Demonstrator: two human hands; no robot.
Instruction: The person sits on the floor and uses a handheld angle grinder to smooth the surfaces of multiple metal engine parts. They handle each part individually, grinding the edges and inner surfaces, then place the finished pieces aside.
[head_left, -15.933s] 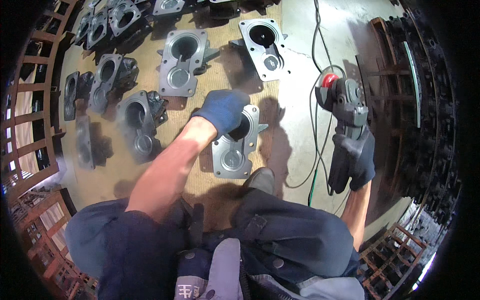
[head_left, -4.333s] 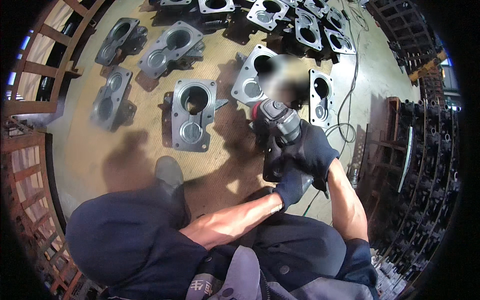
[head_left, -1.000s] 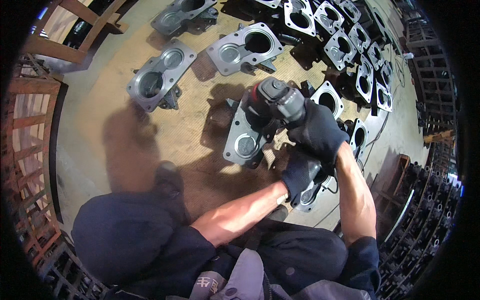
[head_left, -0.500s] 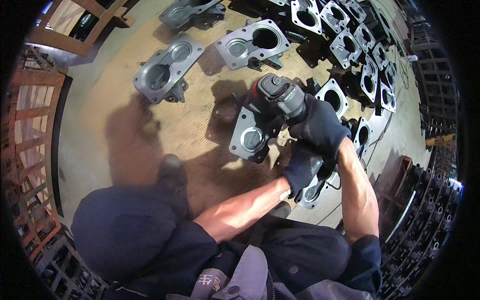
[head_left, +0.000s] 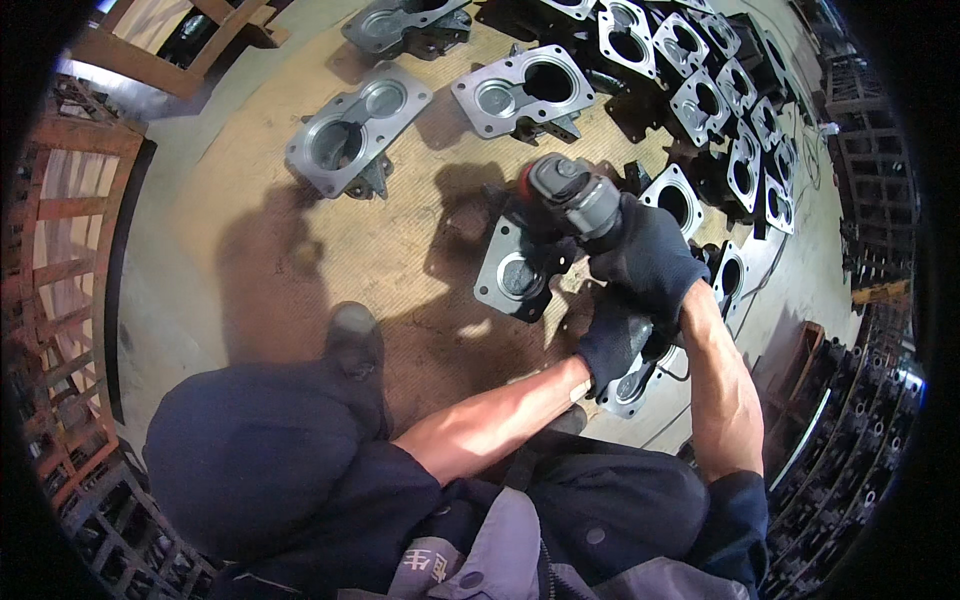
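Note:
An angle grinder (head_left: 585, 204), grey with a red rim by its head, is held in both my gloved hands. My right hand (head_left: 648, 252) wraps round the body close behind the grinder's head. Lower down and nearer to me, my left hand (head_left: 613, 340) is closed on its rear end. The head is over the far end of a metal casting (head_left: 517, 274) with a pale machined face and a round recess. Glove and grinder hide part of that casting, and I cannot tell whether the disc touches it.
Other flanged castings (head_left: 358, 125) stand about on a tan ribbed mat (head_left: 400, 255), packed closely at the far right. One casting (head_left: 625, 388) lies partly beneath my left hand. Wooden crates (head_left: 75, 210) line the left; racks of dark parts (head_left: 850, 450) stand right. My shoe (head_left: 355, 345) rests on the mat.
The whole view has shifted a little, so the castings and hands appear slightly farther right. Both hands keep their grip on the angle grinder, over the same casting.

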